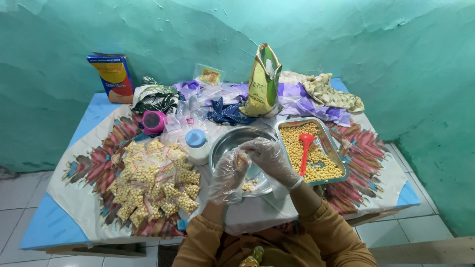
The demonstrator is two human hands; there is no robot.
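Both my hands wear clear plastic gloves and meet over a round steel bowl (228,141). My left hand (229,174) and my right hand (271,159) pinch a small clear bag of yellow chickpeas (243,158) between them. A few loose chickpeas lie in the bowl's bottom. To the right is a rectangular steel tray (288,122) full of chickpeas with a red scoop (305,148) lying in it. A heap of filled small bags (153,180) lies to the left.
A pink cup (153,121) and a white jar with a blue lid (197,145) stand left of the bowl. Empty zip bags (179,122), a tall green-gold pouch (263,81), a blue box (113,76) and folded cloths fill the back by the teal wall.
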